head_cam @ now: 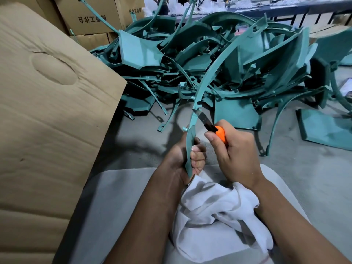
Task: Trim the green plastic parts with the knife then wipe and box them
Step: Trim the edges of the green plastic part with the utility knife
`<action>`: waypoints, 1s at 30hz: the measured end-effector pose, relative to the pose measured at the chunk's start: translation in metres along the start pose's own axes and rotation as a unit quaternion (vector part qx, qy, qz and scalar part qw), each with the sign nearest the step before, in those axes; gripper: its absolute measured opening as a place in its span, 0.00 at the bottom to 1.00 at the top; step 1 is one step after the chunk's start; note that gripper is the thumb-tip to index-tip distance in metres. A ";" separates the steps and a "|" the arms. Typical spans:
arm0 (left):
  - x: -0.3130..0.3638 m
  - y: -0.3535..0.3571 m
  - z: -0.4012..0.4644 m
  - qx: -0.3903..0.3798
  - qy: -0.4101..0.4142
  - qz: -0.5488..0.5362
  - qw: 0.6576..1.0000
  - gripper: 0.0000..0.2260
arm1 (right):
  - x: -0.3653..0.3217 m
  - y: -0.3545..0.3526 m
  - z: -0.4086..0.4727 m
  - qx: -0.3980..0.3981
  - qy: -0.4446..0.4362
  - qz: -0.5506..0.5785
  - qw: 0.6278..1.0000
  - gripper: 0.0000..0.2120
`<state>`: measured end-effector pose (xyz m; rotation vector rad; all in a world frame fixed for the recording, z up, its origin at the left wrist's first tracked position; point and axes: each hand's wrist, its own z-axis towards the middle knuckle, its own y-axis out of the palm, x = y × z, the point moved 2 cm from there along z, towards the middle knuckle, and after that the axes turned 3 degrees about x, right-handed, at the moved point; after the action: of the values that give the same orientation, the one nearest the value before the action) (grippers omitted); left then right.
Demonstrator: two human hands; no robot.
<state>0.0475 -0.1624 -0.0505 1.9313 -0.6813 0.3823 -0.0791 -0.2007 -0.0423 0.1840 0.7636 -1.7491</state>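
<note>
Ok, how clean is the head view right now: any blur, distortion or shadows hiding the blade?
Head view: the knife blade and curved green plastic strip are sharp; wide-angle bending warps the tan cardboard box flap at the edges; the far green pile is softer towards the top right; soft shadows fall on the grey floor by the left hand, none on the blade.

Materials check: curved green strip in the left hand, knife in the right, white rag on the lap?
Curved green strip: looks like moulded plastic, matte teal, with notches and a peg along its edge. Orange-handled knife: dull grey blade, probably steel; glossy orange handle, likely plastic. Crumpled white rag: woven cloth, soft folds; fibre unclear.
</note>
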 end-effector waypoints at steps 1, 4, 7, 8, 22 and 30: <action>0.000 0.000 0.000 -0.002 0.000 -0.001 1.000 0.20 | 0.000 0.001 -0.001 -0.003 0.003 -0.006 1.000 0.14; 0.001 -0.002 0.001 -0.002 0.008 -0.017 1.000 0.27 | -0.001 0.001 -0.001 -0.035 -0.012 -0.008 0.999 0.16; 0.002 -0.003 0.001 0.016 0.021 -0.024 0.999 0.28 | -0.005 0.002 -0.001 -0.096 -0.033 0.008 0.995 0.16; 0.002 -0.001 0.001 0.021 0.025 -0.025 0.999 0.25 | -0.007 0.003 -0.002 -0.119 -0.042 0.008 0.992 0.15; 0.001 -0.002 0.000 0.036 0.003 -0.031 0.999 0.32 | -0.008 0.003 -0.002 -0.042 -0.011 -0.037 0.998 0.20; 0.003 0.002 -0.005 0.081 0.017 -0.020 0.996 0.19 | -0.012 0.001 -0.002 -0.063 -0.048 -0.021 0.997 0.20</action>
<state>0.0489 -0.1596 -0.0455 2.0829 -0.6039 0.4562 -0.0743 -0.1896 -0.0386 -0.0006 0.8101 -1.7303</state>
